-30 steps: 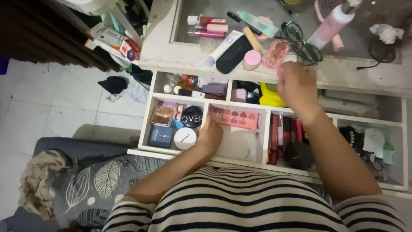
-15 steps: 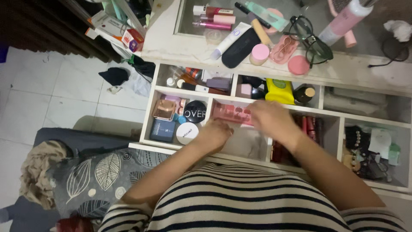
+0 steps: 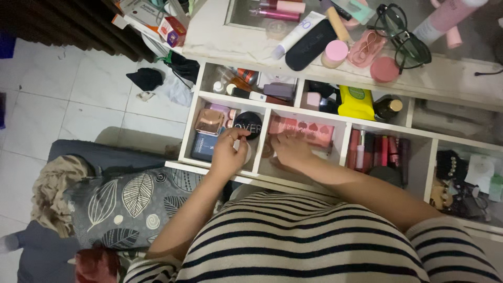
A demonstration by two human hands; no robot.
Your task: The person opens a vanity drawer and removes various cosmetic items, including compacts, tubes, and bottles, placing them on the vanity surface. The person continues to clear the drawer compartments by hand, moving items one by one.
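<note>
A: Item one, your left hand [image 3: 228, 152]. Where is it?

B: In the front-left compartment of the white drawer [image 3: 184, 137]. Your fingers are curled down over the round white compact [image 3: 244, 153], which they mostly hide; I cannot tell whether you grip it or only rest on it. Just behind your fingertips lies the round black compact [image 3: 250, 126].

A: Item two, your right hand [image 3: 289, 149].

B: In the middle compartment, palm down, fingers bent. The fingertips touch the near edge of the pink eyeshadow palette [image 3: 305, 131], which lies flat against the compartment's back wall. Whether the hand has closed on it cannot be told from this angle.

A: Other stock in the left compartment?

B: A rose-gold square case [image 3: 209, 121] and a dark blue box [image 3: 202, 147], both left of your left hand.

A: To the right?

B: Lipsticks [image 3: 374, 151] standing in a row in the next compartment; a yellow packet [image 3: 356, 102] in the back row.

A: On the tabletop?

B: Black glasses [image 3: 403, 34], a white tube [image 3: 296, 34], a black case [image 3: 313, 45], a round pink jar [image 3: 335, 52].
</note>
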